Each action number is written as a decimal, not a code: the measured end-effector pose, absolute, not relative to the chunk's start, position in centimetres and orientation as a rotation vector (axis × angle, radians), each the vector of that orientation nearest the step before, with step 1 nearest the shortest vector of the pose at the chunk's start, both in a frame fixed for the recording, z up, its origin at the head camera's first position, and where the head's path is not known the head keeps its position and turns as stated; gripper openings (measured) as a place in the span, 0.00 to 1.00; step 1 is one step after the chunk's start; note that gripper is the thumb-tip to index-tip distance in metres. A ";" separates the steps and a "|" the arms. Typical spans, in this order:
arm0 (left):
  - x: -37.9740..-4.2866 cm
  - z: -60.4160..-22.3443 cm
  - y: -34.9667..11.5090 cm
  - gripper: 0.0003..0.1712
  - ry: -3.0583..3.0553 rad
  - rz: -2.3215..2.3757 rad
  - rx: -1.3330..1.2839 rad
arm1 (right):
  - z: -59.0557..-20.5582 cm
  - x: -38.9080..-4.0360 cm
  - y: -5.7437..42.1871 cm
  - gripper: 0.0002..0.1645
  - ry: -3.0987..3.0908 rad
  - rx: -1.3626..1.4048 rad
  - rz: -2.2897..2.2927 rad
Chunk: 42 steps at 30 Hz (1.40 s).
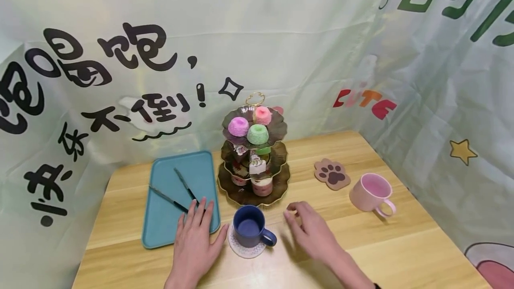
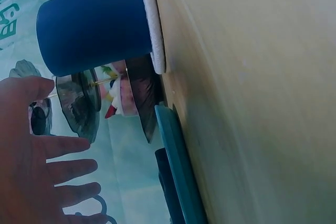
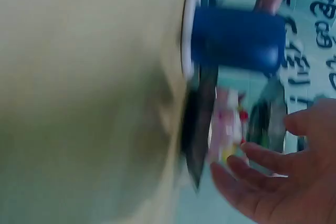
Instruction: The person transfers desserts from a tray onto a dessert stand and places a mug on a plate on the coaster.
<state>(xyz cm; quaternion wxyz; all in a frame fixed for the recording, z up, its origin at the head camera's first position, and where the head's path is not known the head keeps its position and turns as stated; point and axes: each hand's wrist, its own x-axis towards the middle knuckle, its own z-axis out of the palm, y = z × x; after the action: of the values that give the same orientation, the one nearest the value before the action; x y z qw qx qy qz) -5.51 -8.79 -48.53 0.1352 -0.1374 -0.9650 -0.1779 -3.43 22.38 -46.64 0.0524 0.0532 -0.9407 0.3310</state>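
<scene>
A blue mug (image 1: pixel 247 232) stands upright on a round white coaster (image 1: pixel 246 252), its handle toward the right. My left hand (image 1: pixel 195 241), fingers spread and nearly straight, hovers by the near right corner of a teal tray (image 1: pixel 160 235); the left wrist view shows it raised above the tabletop. Two slim dark utensils (image 1: pixel 185 183) lie on the tray, their near ends partly hidden by the fingers. Right of the mug, my right hand (image 1: pixel 311 232) is held above the table with loosely bent fingers and nothing in them. In the right wrist view the mug (image 3: pixel 236 38) is apart from that hand.
Behind the mug rises a three-tiered stand (image 1: pixel 229 195) with a gold ring on top, carrying pink, purple and green cakes and small desserts. Farther right are a paw-shaped coaster (image 1: pixel 332 174) and a pink mug (image 1: pixel 363 196). Printed cloth (image 1: pixel 305 66) hangs around the wooden table (image 1: pixel 401 253).
</scene>
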 end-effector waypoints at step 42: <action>-5.6 -49.0 -9.1 0.44 -2.780 -0.531 -0.381 | -49.6 -9.6 30.1 0.26 -3.117 0.151 0.032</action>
<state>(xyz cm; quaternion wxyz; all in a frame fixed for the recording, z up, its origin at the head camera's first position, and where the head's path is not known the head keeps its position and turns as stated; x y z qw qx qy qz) -5.60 -9.08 -48.98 0.1422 -0.1321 -0.9636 -0.1840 -9.63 30.07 -49.60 0.0103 0.0483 -0.9987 0.0101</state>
